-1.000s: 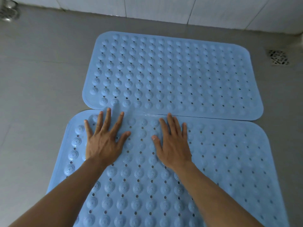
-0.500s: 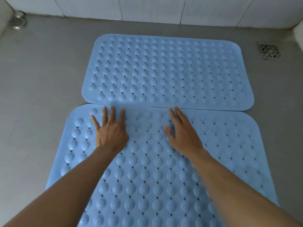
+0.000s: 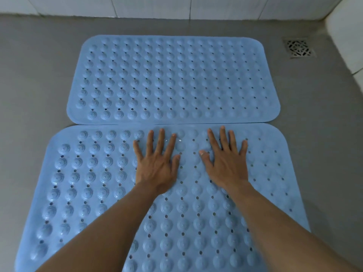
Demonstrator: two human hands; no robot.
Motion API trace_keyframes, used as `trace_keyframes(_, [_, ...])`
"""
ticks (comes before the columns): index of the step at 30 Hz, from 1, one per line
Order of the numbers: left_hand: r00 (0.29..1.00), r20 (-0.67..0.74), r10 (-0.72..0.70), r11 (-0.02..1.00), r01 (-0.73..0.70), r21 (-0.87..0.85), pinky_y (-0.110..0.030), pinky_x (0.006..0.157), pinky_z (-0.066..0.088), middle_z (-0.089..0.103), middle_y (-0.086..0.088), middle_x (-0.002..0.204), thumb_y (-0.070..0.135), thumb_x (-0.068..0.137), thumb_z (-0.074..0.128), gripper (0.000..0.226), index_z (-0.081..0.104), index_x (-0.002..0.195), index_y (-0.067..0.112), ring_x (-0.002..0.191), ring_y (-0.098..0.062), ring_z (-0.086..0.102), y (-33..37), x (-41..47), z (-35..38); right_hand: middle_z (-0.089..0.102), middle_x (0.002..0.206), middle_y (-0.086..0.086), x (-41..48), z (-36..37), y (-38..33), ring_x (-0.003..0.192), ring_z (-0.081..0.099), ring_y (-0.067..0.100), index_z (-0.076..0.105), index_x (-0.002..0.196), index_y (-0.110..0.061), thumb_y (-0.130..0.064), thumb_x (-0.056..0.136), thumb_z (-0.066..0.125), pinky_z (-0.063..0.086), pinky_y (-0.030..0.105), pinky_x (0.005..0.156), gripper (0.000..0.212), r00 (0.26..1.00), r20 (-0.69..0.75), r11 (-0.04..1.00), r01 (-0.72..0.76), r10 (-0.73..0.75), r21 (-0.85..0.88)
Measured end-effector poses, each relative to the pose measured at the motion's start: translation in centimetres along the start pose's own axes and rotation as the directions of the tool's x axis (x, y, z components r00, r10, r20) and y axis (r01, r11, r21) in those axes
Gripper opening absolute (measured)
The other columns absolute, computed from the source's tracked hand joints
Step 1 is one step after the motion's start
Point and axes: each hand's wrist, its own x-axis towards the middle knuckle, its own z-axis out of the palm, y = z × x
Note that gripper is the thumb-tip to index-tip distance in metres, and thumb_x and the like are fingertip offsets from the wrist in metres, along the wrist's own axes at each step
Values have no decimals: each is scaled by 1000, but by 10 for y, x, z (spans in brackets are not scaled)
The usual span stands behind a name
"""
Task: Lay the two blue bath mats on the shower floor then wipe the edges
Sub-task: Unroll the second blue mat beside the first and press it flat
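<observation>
Two blue bath mats with round bumps and small holes lie flat on the grey shower floor, long edges touching. The far mat (image 3: 176, 79) sits nearer the wall. On the near mat (image 3: 88, 183), just below the seam, both my hands press palm down with straight, spread fingers. My left hand (image 3: 157, 163) is near the mat's middle and my right hand (image 3: 225, 163) lies a short gap to its right. Neither hand holds anything. My forearms cover part of the near mat's lower half.
A square metal floor drain (image 3: 298, 48) sits at the back right of the grey floor (image 3: 35, 85). White tiled walls (image 3: 157, 6) close the back, and a white tiled ledge (image 3: 347, 36) stands at the right.
Both hands have slid to the right along the near mat's far edge, staying flat. The view has shifted right, and the metal fitting at the far left is out of frame.
</observation>
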Motion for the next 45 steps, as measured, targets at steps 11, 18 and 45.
trace_keyframes(11, [999,33,19,997,-21,71,-74,111,8,4,-9,166,78,91,10,72,-6,155,49,151,-40,-2,9,5,-21,-16,167,4,0,-18,1,154,-11,28,-18,156,-38,-73,94,1,1,63,120,74,995,86,999,44,-41,-32])
trace_keyframes(18, [997,81,-14,996,7,86,-73,114,-1,5,-16,165,67,93,20,74,5,159,36,152,-42,-3,28,9,-30,1,169,6,1,-40,20,152,18,23,-7,159,-36,-52,104,22,12,52,122,64,998,52,962,27,-42,272])
trace_keyframes(45, [997,30,69,997,-71,42,-67,116,-8,-23,-4,165,72,95,6,76,-17,157,34,151,-33,-23,125,40,8,-8,168,10,1,-5,127,155,-6,24,-7,160,-20,-69,95,4,-1,57,122,82,999,-38,996,-23,27,90])
